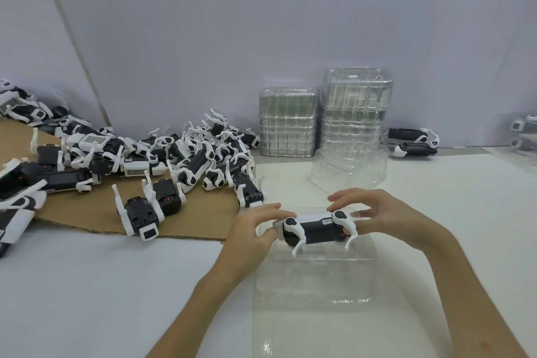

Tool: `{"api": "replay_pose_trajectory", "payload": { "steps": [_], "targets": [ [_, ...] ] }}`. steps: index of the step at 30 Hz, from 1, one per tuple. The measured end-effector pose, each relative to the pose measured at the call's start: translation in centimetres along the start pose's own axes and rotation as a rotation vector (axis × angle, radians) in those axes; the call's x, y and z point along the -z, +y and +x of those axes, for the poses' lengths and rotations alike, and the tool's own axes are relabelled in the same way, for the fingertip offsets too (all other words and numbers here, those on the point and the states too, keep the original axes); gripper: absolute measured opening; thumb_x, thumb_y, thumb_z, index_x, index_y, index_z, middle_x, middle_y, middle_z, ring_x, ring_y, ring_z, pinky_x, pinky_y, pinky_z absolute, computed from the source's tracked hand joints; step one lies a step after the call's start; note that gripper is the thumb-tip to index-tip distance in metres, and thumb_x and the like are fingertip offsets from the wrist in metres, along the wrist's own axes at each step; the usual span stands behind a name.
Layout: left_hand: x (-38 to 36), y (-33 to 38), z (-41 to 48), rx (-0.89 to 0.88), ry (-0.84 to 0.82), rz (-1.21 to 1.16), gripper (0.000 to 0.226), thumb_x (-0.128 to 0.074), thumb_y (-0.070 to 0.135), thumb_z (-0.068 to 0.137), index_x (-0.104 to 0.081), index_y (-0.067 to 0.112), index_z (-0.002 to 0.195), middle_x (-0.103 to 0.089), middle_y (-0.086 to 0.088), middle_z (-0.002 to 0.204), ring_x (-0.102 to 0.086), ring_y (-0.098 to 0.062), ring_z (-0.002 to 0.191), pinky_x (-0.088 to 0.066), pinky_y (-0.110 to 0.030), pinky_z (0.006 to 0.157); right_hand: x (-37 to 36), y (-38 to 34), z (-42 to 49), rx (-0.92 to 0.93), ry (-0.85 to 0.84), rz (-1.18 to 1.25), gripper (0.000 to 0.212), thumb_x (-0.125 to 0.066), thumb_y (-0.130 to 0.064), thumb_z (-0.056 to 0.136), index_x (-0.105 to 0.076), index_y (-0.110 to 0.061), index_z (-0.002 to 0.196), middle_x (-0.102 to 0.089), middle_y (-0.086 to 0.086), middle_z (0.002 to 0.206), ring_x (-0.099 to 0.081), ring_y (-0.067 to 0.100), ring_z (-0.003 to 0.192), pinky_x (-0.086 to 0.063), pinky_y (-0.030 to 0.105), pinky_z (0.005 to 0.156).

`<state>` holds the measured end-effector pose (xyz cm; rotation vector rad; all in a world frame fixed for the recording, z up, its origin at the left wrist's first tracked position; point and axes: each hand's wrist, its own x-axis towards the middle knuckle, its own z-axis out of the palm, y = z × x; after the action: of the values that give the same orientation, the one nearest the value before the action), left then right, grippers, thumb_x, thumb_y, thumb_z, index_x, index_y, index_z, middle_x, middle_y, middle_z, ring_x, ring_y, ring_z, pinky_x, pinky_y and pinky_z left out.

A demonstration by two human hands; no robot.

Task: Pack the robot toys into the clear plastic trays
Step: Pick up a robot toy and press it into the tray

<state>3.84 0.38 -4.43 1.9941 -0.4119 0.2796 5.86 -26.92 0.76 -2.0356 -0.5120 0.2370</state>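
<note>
A black-and-white robot dog toy (318, 228) lies on its side over a clear plastic tray (315, 279) in front of me. My left hand (255, 227) grips its left end, thumb and fingers curled round it. My right hand (374, 212) grips the right end, fingers arched over the top. The toy's white legs point toward me. A big heap of the same robot toys (174, 154) lies on brown cardboard (203, 218) at the left.
Two stacks of clear trays (356, 107) stand against the back wall, with a loose tray (348, 167) in front of them. Two packed toys (412, 141) lie at the back right. More toys (523, 131) sit at the far right edge.
</note>
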Motion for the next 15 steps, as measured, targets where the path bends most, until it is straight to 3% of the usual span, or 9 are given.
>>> {"api": "replay_pose_trajectory", "payload": {
  "steps": [5,10,15],
  "targets": [
    [0.0,0.1,-0.2,-0.008,0.015,-0.033,0.042,-0.052,-0.003,0.089,-0.079,0.027,0.102,-0.073,0.017,0.112,-0.050,0.007,0.126,-0.037,-0.021,0.108,-0.1,0.2,0.2,-0.010,-0.031,0.053,0.036,-0.074,-0.017,0.068,-0.079,-0.032,0.101,-0.067,-0.018,0.122,-0.060,0.002,0.118,-0.044,0.032,0.105],
    [0.3,0.6,-0.5,-0.018,0.032,-0.028,0.021,-0.061,0.035,0.085,-0.078,0.031,0.097,-0.072,0.024,0.105,-0.051,0.007,0.124,-0.036,-0.018,0.104,-0.7,0.4,0.7,-0.028,-0.009,-0.005,0.036,-0.079,-0.029,0.060,-0.079,-0.039,0.095,-0.066,-0.022,0.122,-0.057,-0.004,0.118,-0.042,0.025,0.096],
    [0.6,0.9,-0.7,0.008,0.055,0.004,0.021,-0.070,0.033,0.074,-0.075,0.037,0.095,-0.068,0.026,0.107,-0.048,0.010,0.124,-0.032,-0.005,0.097,-1.6,0.5,1.2,-0.043,0.019,-0.059,0.038,-0.079,-0.022,0.057,-0.081,-0.036,0.093,-0.064,-0.017,0.124,-0.057,-0.007,0.113,-0.042,0.020,0.088]
  ]
}}
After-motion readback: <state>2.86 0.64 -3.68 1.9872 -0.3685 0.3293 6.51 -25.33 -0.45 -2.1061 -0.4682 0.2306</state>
